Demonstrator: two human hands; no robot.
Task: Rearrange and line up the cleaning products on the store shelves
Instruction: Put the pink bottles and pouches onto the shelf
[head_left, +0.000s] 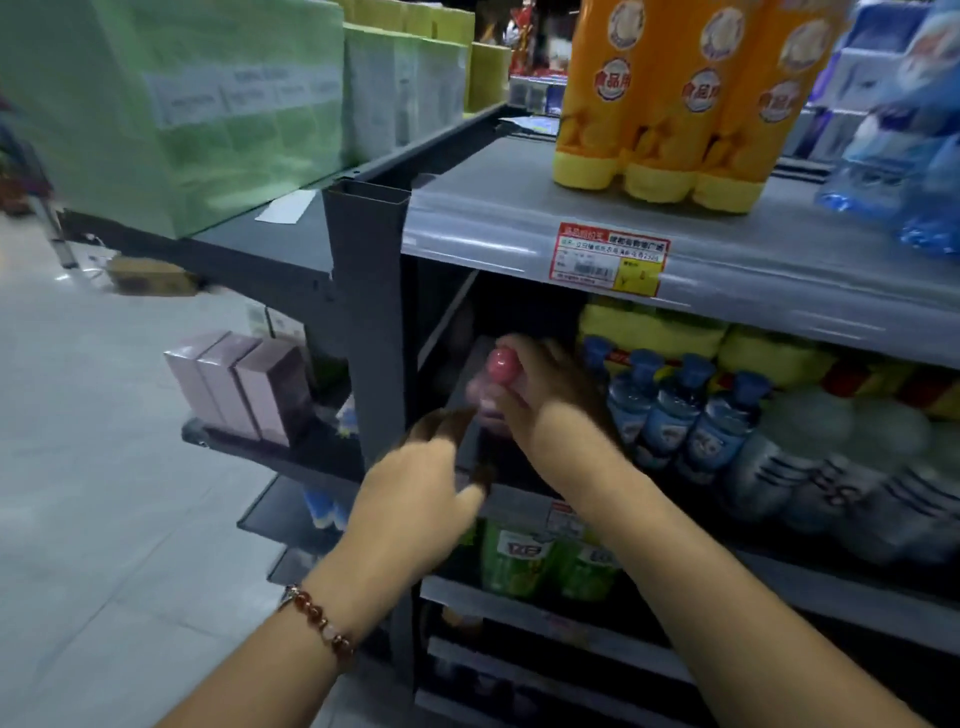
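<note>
Far to my left, a stack of green boxes (171, 104) fills the top of the neighbouring shelf, its near edge cut off by the frame; below it three pale pink cartons (239, 387) stand in a row, the print on them too blurred to read. A dark grey upright post (366, 291) divides that unit from the one I'm working at.

My left hand (415, 499), a beaded bracelet (319, 621) on its wrist, reaches toward the front edge of the middle shelf (519, 501) – the fingers (441, 423) are smeared by motion and I cannot tell whether they grip anything. My right hand (540, 400) is further in, fingers curled around a small pink-capped bottle (501, 364) at the left end of that shelf; my hand hides most of its body, so only the rounded cap and a blur of pink show.

Just right of it stand blue-capped bottles (675, 410) in a row, then clear bottles (831, 467) lying blurred toward the frame's edge. On the top shelf sit three orange bottles (685, 104) with tops cut off – a red price tag (610, 260) beneath them
</note>
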